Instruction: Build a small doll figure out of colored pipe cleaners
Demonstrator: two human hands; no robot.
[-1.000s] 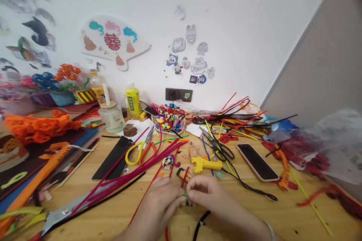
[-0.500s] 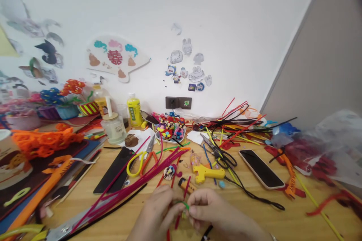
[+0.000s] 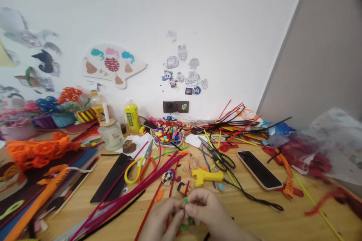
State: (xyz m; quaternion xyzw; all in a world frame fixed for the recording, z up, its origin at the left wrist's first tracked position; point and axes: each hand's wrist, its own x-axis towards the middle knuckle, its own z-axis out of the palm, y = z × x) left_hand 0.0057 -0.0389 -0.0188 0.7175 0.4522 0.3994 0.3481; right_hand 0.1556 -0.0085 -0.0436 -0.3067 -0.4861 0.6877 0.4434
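At the bottom centre my left hand (image 3: 165,218) and my right hand (image 3: 210,211) meet, fingertips pinched together. Both grip a small green pipe cleaner (image 3: 186,200); one bit pokes up between the fingers, and more green shows beneath them. The fingers hide most of its shape. Just beyond my hands lie a small black-and-white round figure head (image 3: 167,177) and a yellow glue gun (image 3: 209,175). To the left, a bundle of magenta pipe cleaners (image 3: 149,179) crosses the table, and a red pipe cleaner (image 3: 149,214) runs beside my left hand.
Yellow-handled scissors (image 3: 132,173) and a black phone-like slab (image 3: 111,179) lie left. Black scissors (image 3: 224,161) and a phone (image 3: 258,169) are on the right. At the back stand a tray of small figures (image 3: 169,131), a yellow bottle (image 3: 131,116) and a glass jar (image 3: 111,135).
The green pipe cleaner, earlier a curved strand between my fingertips, now shows as a short upright bit with green below. My hands have shifted slightly, and an orange piece beside the left hand is uncovered.
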